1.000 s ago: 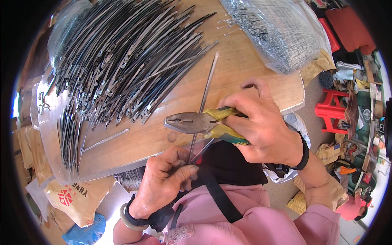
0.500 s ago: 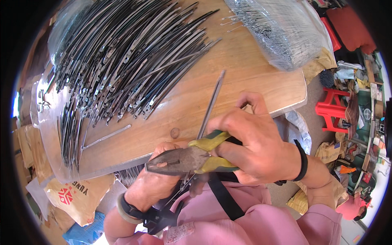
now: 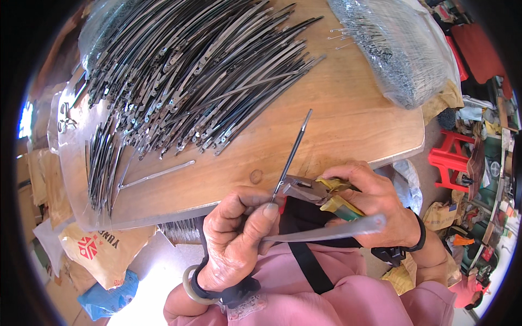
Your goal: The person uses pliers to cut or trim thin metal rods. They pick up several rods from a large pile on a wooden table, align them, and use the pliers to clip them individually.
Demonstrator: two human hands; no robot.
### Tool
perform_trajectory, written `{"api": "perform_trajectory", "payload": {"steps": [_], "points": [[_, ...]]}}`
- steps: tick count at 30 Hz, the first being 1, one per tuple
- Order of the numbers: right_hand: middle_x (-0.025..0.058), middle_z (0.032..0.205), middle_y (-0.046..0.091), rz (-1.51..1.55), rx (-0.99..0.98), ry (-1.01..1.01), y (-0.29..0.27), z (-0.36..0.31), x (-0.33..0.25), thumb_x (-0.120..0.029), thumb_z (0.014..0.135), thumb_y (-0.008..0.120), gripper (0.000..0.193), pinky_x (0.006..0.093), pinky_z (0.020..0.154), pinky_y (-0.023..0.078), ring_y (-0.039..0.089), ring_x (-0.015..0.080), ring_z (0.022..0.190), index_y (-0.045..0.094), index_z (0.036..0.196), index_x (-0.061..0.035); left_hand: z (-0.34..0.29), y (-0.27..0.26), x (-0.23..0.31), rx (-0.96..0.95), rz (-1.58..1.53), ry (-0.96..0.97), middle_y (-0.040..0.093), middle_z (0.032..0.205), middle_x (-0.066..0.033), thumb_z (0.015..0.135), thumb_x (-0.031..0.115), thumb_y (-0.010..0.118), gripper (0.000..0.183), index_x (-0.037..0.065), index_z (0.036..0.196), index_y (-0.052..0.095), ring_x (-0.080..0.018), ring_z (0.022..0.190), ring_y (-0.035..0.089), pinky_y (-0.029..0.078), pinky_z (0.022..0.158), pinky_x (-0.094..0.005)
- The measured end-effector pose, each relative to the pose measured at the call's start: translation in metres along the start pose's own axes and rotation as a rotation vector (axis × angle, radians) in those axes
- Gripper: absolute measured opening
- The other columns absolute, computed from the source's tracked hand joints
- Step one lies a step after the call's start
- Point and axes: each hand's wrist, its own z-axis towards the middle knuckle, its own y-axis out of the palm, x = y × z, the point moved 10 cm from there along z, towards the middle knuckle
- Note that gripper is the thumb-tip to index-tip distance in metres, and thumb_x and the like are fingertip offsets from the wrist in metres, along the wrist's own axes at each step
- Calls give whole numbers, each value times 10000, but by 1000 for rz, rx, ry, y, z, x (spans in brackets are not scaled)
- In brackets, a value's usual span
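Observation:
My left hand (image 3: 236,236) pinches a slim dark metal rod (image 3: 296,145) between thumb and fingers, its far end pointing up and away over the table. A flat grey metal strip (image 3: 331,232) with a rounded end reaches rightward from the same hand, passing in front of my right hand (image 3: 383,204). That hand is closed around the yellow-and-green handles of pliers (image 3: 309,191). The pliers' jaws are beside the rod, just above my left thumb; I cannot tell whether they grip it. Where the rod and strip meet is hidden by my left fingers.
A large pile of dark metal strips (image 3: 179,81) covers the left of the wooden table (image 3: 359,125). One thin strip (image 3: 157,174) lies apart near the front edge. Plastic-wrapped thin wires (image 3: 402,54) stand at the far right. A red stool (image 3: 451,157) is on the floor beyond.
The pliers have moved rightward, off from over my left hand, and now sit beside the rod. My left hand has turned so its thumb shows, and the flat strip has come into view.

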Motion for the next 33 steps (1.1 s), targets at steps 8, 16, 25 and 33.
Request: {"api": "perform_trajectory", "payload": {"steps": [8, 16, 25, 33], "points": [[181, 1065, 547, -98, -159, -64, 21, 2, -10, -132, 682, 761, 344, 389, 749, 527, 590, 351, 914, 600, 922, 55, -2, -4, 8, 51, 233, 73, 561, 680, 7, 943, -13, 566, 59, -33, 987, 599, -23, 552, 423, 340, 487, -185], [171, 1005, 534, -213, -248, -219, 47, 35, -39, -146, 627, 766, 366, 352, 642, 526, 598, 305, 860, 552, 866, 31, -22, -42, 28, 153, 240, 115, 582, 702, -35, 954, 39, 554, 82, -13, 1009, 587, -59, 544, 468, 366, 489, -203], [129, 975, 626, 142, 186, 82, 0, 56, 5, -152, 765, 760, 253, 380, 674, 524, 649, 303, 790, 624, 903, 11, -76, -209, 119, 504, 511, 436, 609, 1003, -68, 750, 153, 718, 459, -6, 1161, 588, -89, 732, 526, 407, 591, -205], [159, 928, 609, -92, 120, -25, 10, 63, -2, -190, 835, 727, 248, 337, 613, 494, 635, 272, 672, 626, 823, 36, -38, -170, 137, 385, 1635, 676, 609, 951, -166, 725, -56, 678, 355, 8, 1072, 640, -332, 801, 640, 515, 695, -375]]}}
